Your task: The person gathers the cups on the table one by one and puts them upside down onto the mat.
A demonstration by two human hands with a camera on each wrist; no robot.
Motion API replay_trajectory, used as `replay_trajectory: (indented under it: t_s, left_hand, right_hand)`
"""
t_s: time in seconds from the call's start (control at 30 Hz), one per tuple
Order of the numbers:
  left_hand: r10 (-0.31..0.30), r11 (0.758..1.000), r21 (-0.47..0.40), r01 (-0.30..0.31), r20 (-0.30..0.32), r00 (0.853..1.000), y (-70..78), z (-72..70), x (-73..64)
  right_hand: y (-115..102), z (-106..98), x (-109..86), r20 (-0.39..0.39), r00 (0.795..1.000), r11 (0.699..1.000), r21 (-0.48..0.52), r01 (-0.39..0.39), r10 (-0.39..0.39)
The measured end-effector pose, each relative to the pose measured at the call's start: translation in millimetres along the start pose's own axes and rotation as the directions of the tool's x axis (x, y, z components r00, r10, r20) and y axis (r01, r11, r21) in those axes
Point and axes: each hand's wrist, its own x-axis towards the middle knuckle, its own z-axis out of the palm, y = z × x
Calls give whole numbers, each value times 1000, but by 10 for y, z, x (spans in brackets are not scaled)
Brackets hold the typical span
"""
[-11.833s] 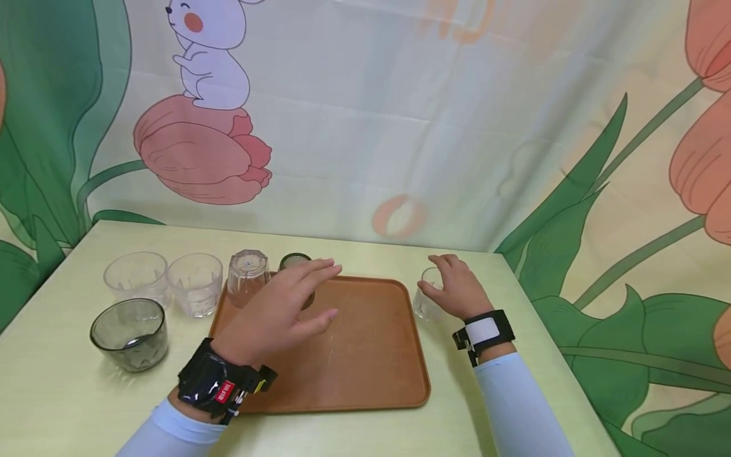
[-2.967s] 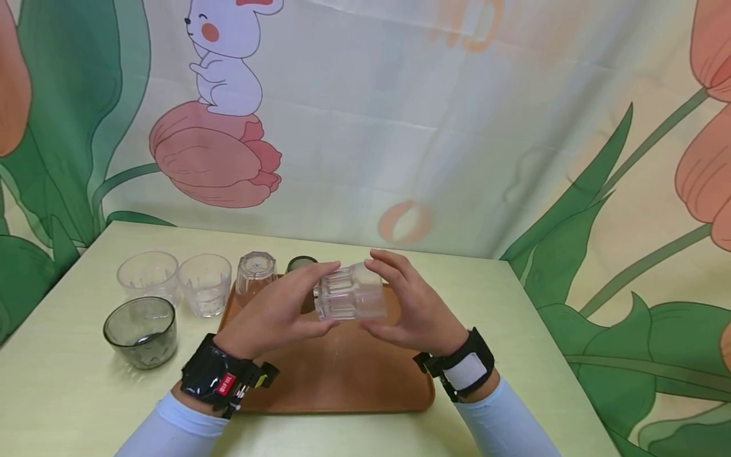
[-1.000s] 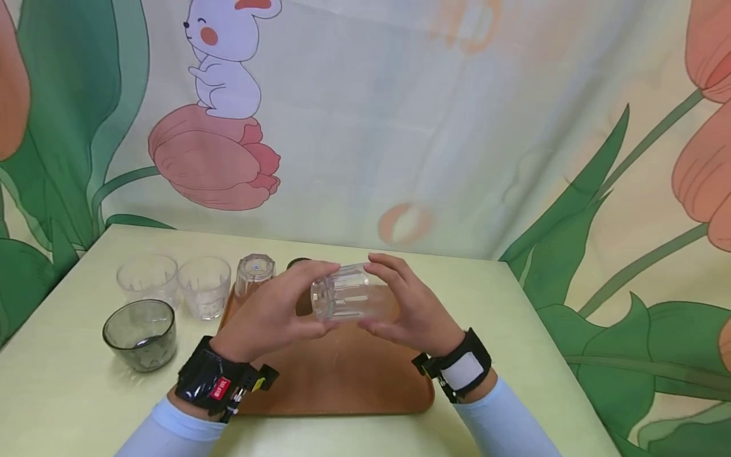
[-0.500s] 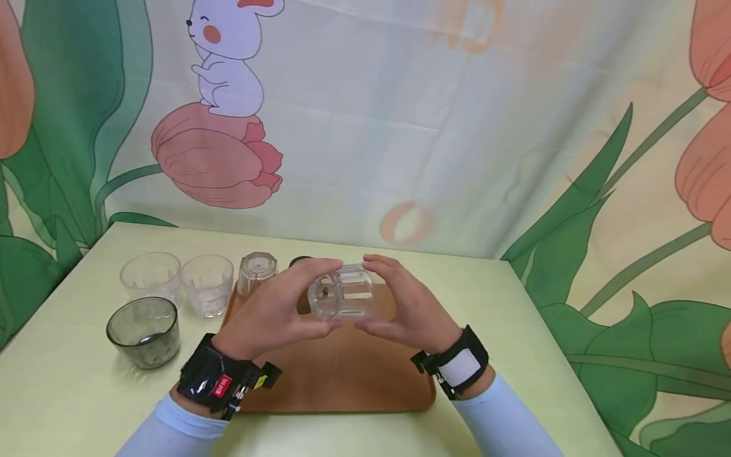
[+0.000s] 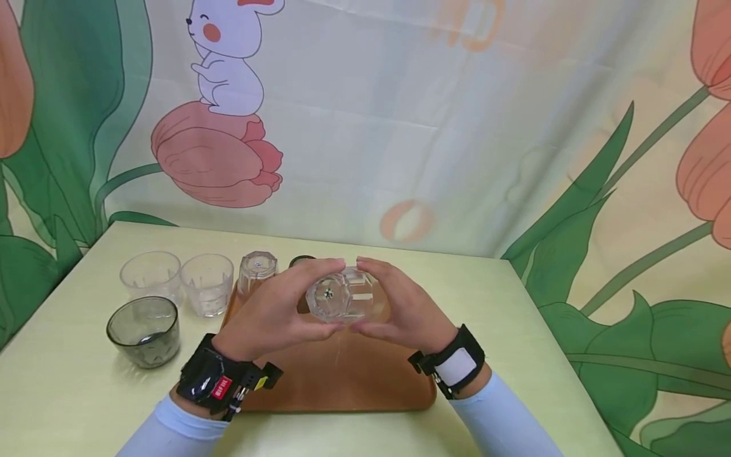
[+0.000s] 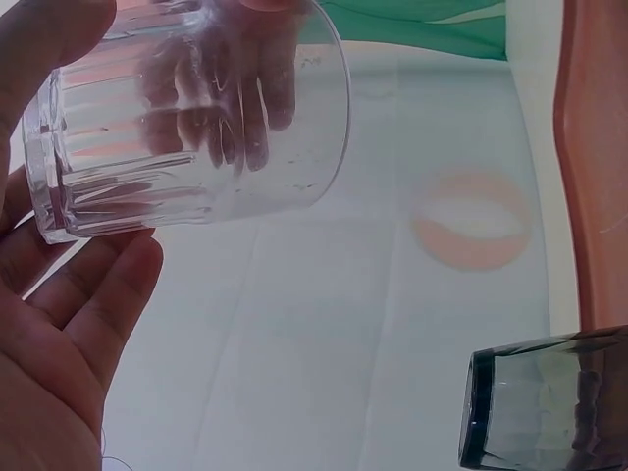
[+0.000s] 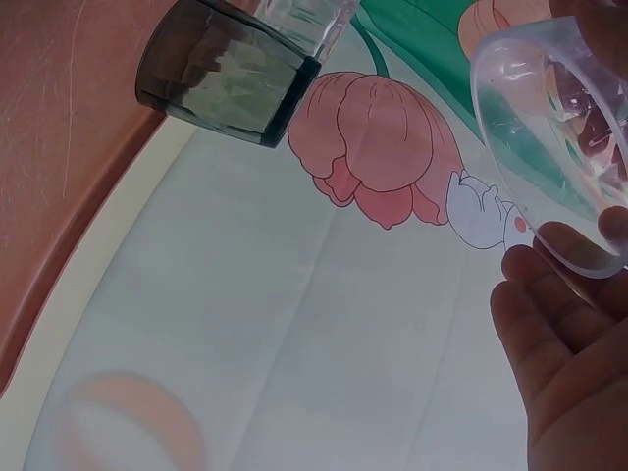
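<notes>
A clear faceted drinking glass (image 5: 361, 295) is held on its side above the brown tray (image 5: 342, 387), its base turned left and towards me. My left hand (image 5: 280, 306) grips the base end, thumb below and fingers above. At the rim end my right hand (image 5: 408, 308) holds it the same way. The left wrist view shows the glass (image 6: 196, 128) between the hands; in the right wrist view its rim lies by the right fingers (image 7: 535, 324). A smoky dark glass (image 7: 226, 74) stands upside down on the tray, mostly hidden behind my left hand in the head view.
On the tray's back left corner an upside-down clear glass (image 5: 258, 270) stands. Left of the tray are two clear cups, a wide one (image 5: 150, 276) and a narrower one (image 5: 208, 285), with a smoky bowl-like cup (image 5: 144, 333) in front. A printed curtain (image 5: 354, 127) hangs behind the table.
Earlier the clear glass stood right of the tray beside my right hand; now both hands hold it over the tray. Within the last second its base has turned towards me.
</notes>
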Motion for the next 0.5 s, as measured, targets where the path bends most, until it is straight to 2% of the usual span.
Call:
replay_trajectory:
  t_s: [0.3,0.5]
  left_hand:
    - [0,1000,30,0,7,1000,-6,5,7]
    - [-24,999,39,23,9,1000,-18,-8,3]
  right_hand:
    - [33,-42,-38,23,1000,998,-60,9,-8]
    - [56,-105,-77,39,999,996,-87,-28,32]
